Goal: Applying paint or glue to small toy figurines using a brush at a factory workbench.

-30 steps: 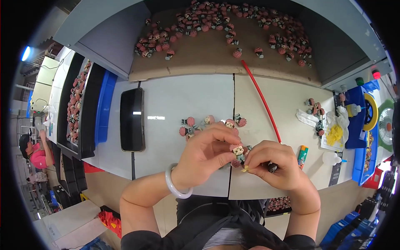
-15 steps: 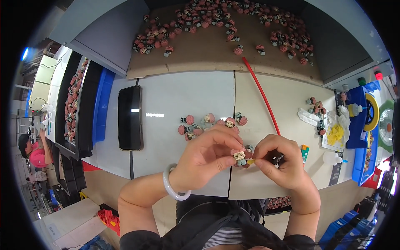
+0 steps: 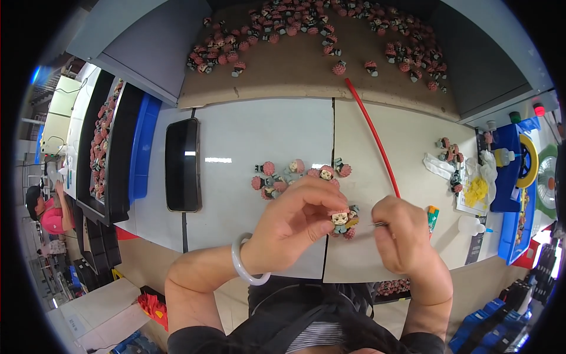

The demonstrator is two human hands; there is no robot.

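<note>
My left hand (image 3: pixel 289 215) pinches a small figurine (image 3: pixel 340 219) with pink hair and a pale face between thumb and fingers. A small yellow piece (image 3: pixel 352 223) lies against the figurine's side. More pink-haired figurines show right behind and below it, partly hidden. To the right, my right hand (image 3: pixel 403 236) is closed around a thin pointed metal tool, perhaps tweezers (image 3: pixel 379 223); its tip points at the figurine but stays apart from it. Beyond my left hand lies a loose group of similar figurines (image 3: pixel 268 169) on the white tabletop.
A black phone (image 3: pixel 183 165) lies at the left. A red rod (image 3: pixel 374 138) runs from the brown shelf (image 3: pixel 259 88), heaped with figurines at the back. On the right are yellow bits (image 3: pixel 476 190) on paper, a dropper bottle (image 3: pixel 470 225), a green lighter-like item (image 3: pixel 433 218) and a blue tape holder (image 3: pixel 506 177).
My right hand has drawn back slightly to the right, away from the figurine, and turned, so the metal tool's tip now shows. My left hand holds the figurine in nearly the same place.
</note>
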